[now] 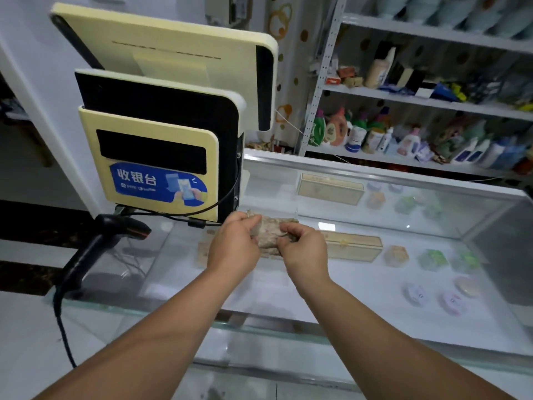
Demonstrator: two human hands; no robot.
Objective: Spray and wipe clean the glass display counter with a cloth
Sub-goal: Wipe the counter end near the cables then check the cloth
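A crumpled beige-grey cloth (269, 232) is held between both hands just above the glass display counter (360, 287), right of the cash register's base. My left hand (235, 244) grips the cloth's left end with curled fingers. My right hand (303, 247) pinches its right end. Part of the cloth is hidden behind my fingers. No spray bottle shows near my hands.
A yellow-and-black cash register (161, 140) with two screens stands on the counter's left end. A black barcode scanner (95, 249) on a stand sits at the left edge, its cable hanging down. Boxes and small packets lie inside the case. Shelves (427, 102) of bottles stand behind.
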